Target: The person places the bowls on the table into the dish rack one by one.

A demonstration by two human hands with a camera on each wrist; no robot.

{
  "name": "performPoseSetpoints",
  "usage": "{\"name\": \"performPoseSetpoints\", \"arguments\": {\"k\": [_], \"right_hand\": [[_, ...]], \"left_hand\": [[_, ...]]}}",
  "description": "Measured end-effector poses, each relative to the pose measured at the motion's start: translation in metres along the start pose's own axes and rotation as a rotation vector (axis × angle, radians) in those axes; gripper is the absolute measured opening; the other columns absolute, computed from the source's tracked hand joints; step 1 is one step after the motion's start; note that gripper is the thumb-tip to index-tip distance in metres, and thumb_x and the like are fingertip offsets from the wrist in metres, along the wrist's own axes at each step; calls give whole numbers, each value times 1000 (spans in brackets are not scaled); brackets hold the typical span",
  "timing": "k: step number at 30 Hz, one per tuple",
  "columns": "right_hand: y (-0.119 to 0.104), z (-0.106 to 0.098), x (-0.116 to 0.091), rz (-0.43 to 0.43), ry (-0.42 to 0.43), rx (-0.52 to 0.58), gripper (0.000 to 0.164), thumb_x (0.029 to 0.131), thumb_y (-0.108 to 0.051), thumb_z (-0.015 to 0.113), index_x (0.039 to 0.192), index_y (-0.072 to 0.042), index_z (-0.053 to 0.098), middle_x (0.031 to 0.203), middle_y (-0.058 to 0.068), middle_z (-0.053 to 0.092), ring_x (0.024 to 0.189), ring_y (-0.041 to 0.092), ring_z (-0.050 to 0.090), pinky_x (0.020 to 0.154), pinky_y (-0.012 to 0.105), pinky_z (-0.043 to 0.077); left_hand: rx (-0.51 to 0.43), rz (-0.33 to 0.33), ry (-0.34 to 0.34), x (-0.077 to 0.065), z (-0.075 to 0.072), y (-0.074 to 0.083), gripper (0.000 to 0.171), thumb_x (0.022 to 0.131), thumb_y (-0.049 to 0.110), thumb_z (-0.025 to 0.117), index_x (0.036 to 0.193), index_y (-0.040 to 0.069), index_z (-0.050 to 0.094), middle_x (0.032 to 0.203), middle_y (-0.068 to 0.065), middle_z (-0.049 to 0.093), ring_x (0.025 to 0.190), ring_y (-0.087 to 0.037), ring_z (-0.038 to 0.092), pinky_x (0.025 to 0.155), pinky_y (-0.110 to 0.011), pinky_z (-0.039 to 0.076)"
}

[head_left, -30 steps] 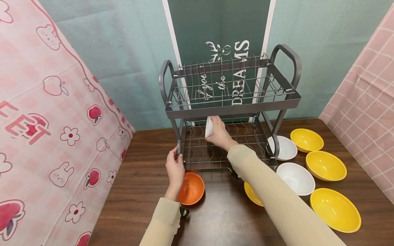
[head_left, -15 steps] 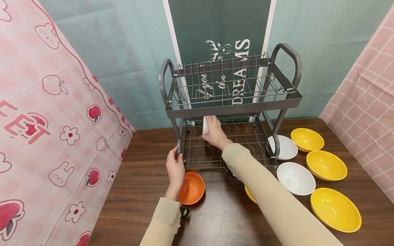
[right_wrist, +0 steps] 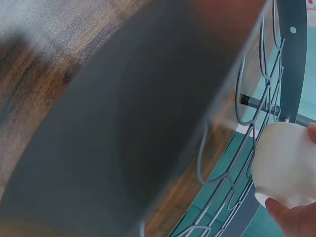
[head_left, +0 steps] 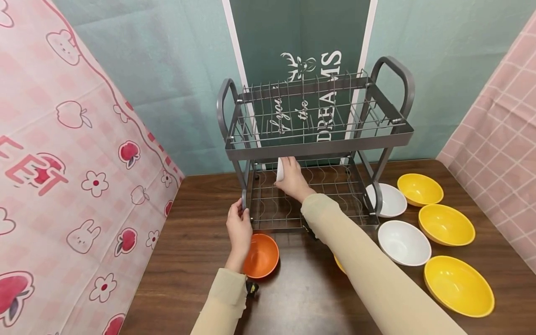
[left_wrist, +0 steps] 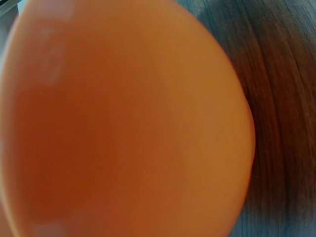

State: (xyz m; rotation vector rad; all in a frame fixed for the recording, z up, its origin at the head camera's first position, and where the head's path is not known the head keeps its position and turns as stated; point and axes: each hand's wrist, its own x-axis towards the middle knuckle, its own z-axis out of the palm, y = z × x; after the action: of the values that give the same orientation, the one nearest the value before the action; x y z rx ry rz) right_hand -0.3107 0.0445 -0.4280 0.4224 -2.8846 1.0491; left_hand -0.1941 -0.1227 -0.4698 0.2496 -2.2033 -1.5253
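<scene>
We have a white vessel inside the lower tier of the rack, toward the left and the far side, in the pinch of our right hand, with fingers and thumb closed on it. It is tipped on its side; whether it is a cup or a bowl we cannot say, nor whether it bears on the wires, though the right wrist view shows it close against them. Our left hand grips the rack's near left leg, which we take to be for steadying. Loading seems to be the work, and we judge it to be early: the pinched vessel is the only one we can see within the rack, and it has not been let go, so we would not count even this one as finished. Left to deal with, it appears, is everything on the tabletop: the orange bowl just in front of the rack at the left, beside our left wrist; a yellow piece mostly hidden under our right sleeve; and, at the right, two white bowls and three yellow bowls. The far white one is partly behind the rack's right leg.
</scene>
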Motion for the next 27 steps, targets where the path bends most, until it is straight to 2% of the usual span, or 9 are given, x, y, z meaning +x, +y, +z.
{"name": "performPoseSetpoints", "arguments": {"k": [14,27], "right_hand": [[3,6,5,-3,30,64,90,76,-12,73,146,-10,18,143,17,24,131,37,27,99,48,43],[7,12,10,2,27,71,88,75,-12,74,145,-9,20,141,16,25,128,36,30,102,47,40]], "left_hand": [[10,20,14,0,1,-1,31,90,-1,54,120,2,56,110,-17,60,100,-26,60,86,-40,52],[15,3,6,1,1,0,32,89,0,54,121,3,55,111,-16,60,101,-24,60,86,-37,52]]}}
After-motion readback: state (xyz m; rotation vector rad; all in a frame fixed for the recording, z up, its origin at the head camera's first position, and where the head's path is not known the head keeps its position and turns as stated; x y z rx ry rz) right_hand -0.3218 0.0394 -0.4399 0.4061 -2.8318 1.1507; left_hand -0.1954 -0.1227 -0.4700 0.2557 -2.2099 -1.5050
